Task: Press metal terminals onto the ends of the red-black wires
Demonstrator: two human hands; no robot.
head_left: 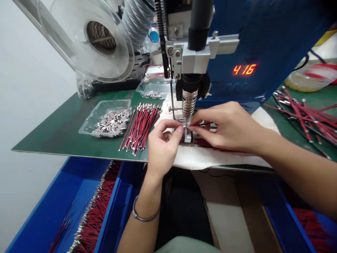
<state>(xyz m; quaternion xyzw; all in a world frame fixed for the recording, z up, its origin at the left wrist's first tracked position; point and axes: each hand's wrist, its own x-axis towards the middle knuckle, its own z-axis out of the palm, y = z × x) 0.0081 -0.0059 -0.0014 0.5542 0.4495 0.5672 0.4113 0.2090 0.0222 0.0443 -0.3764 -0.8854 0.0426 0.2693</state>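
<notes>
Below the tip of the soldering machine's spring-wrapped head (189, 102), my two hands meet at the small metal fixture (187, 136). My left hand (164, 146) pinches a tiny silver metal part between thumb and forefinger, mostly covered by the fingertips. From the right, my right hand (226, 123) pinches a thin dark wire, its end close to the silver part. Whether wire and part touch cannot be made out. Under my right hand lie several red and black wires (207, 143) on a white cloth (200, 158).
On the green table (60, 119) stand a clear tray of small metal parts (113, 121) and a bundle of red-black wires (142, 126). A blue bin (81, 186) below holds many wired parts. More wires (308, 116) lie right of the blue machine (252, 42).
</notes>
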